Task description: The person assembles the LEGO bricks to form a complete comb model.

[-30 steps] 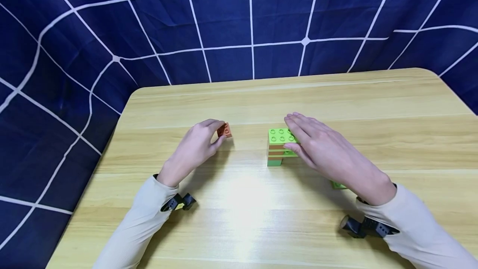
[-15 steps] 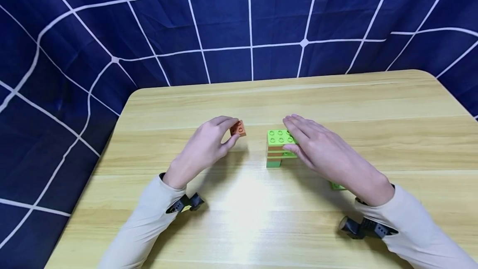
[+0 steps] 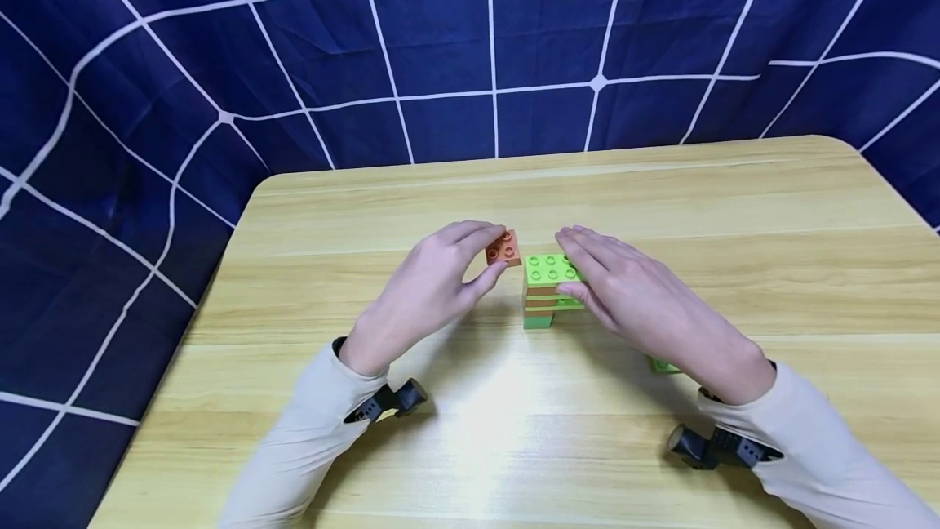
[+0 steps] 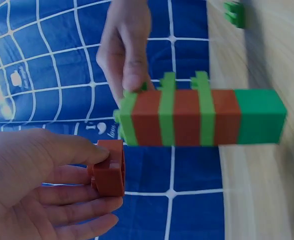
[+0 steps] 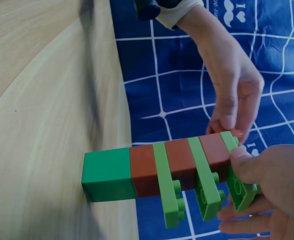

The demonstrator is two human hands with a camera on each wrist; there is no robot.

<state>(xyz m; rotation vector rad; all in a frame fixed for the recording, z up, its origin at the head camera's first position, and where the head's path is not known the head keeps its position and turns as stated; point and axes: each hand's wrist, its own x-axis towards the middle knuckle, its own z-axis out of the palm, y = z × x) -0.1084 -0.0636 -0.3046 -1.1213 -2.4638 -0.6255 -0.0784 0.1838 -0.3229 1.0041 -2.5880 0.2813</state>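
Note:
An orange-brown toy building brick (image 3: 503, 249) with studs is pinched between the thumb and fingers of my left hand (image 3: 433, 284), just left of the stack's top. The stack of toy bricks (image 4: 187, 117) stands upright on the table: a dark green brick at the bottom, then orange-brown bricks alternating with thin lime green plates that jut out to the right. My right hand (image 3: 639, 292) holds the top lime green plate (image 3: 547, 268) at its right end, thumb on the near side, fingers behind. In the right wrist view the thumb presses that plate's edge.
Another lime green piece (image 3: 664, 365) lies on the wooden table (image 3: 411, 472), partly under the right forearm. A dark blue cloth (image 3: 441, 39) with white lines hangs behind the table and along its left side. Each wrist carries a small black camera.
My left hand has carried the orange-brown brick rightward, from well left of the stack to close beside its top. My right hand stays at the stack, almost unmoved.

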